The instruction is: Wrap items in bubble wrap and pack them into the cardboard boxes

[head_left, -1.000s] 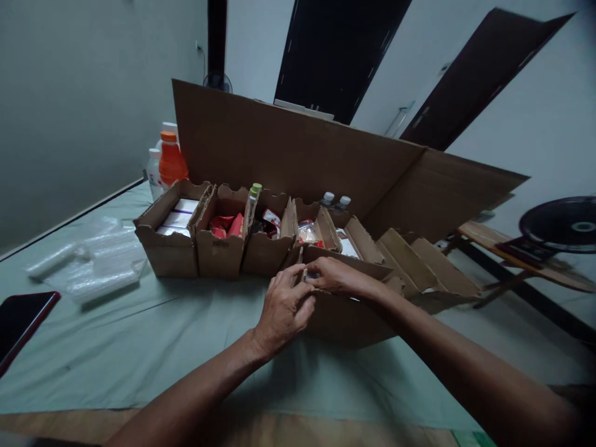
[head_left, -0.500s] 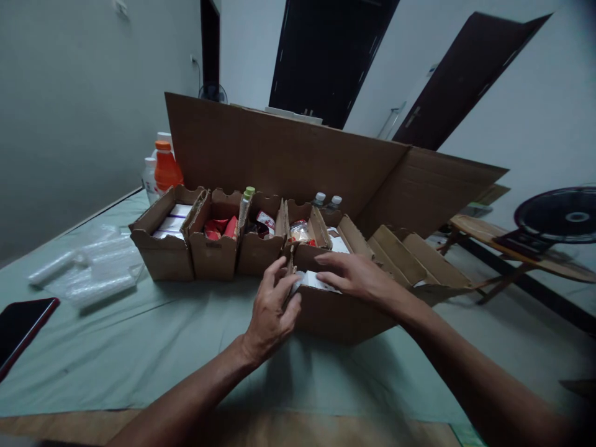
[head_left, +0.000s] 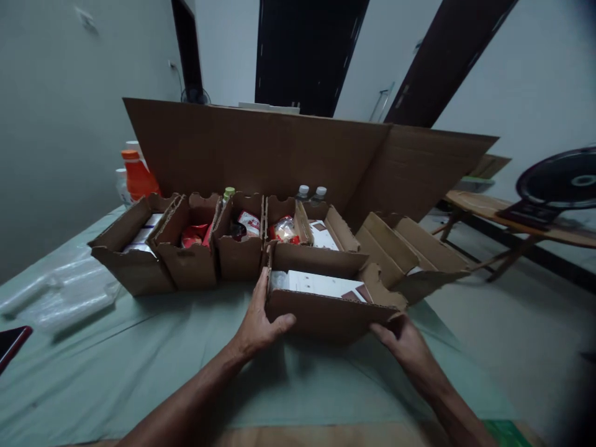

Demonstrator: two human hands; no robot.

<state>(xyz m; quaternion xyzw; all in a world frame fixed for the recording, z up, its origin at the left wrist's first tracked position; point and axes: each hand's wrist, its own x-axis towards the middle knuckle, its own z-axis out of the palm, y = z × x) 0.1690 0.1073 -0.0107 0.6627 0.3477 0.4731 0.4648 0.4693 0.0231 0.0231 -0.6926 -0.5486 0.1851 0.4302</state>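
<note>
A long open-topped cardboard box (head_left: pixel 321 315) stands in front of the row of other boxes, between my hands. My left hand (head_left: pixel 259 318) grips its left end, fingers along the side and thumb against the front wall. At the lower right corner, my right hand (head_left: pixel 404 343) holds the other end, thumb in front and the fingers partly hidden. Inside the box lies a white carton (head_left: pixel 321 284) with brown marks, and clear plastic wrap (head_left: pixel 279 280) fills the left end beside it.
Behind are several cardboard boxes (head_left: pixel 193 273) holding packets and cartons, backed by a tall cardboard sheet (head_left: pixel 256 149). Bubble wrap (head_left: pixel 84 288) and a phone (head_left: pixel 13 344) lie left on the green cloth (head_left: pixel 177 366). Bottles (head_left: pixel 139 177) stand at the back left. A fan (head_left: pixel 559 186) sits right.
Both hands have left the contents at the box's left end. My left hand now holds that end, and my right hand has moved right and down to the opposite end. The view has shifted.
</note>
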